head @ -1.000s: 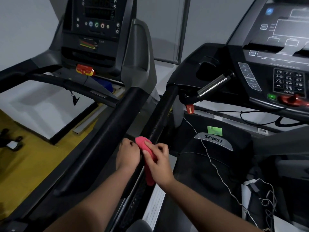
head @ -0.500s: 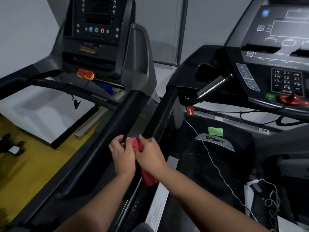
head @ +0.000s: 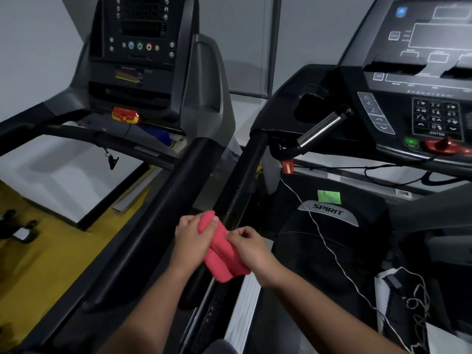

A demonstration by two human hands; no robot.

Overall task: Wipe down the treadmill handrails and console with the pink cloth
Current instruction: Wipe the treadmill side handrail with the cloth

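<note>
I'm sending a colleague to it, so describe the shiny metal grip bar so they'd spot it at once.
Find the right-hand treadmill, marked SPIRIT. Just left of its console keypad, a short grip bar slants up from a black curved arm. It is the only shiny silver piece; the long handrails beside it are matte black.

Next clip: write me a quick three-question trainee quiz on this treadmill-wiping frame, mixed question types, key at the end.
1. True or false: only the left hand holds the pink cloth.
2. What colour is the sticker above the SPIRIT badge? A red, B green, C blue.
3. Fill in: the number keypad lies to the ___ of the cloth.

Key: 1 false, the right hand grips it too; 2 B; 3 right.
</note>
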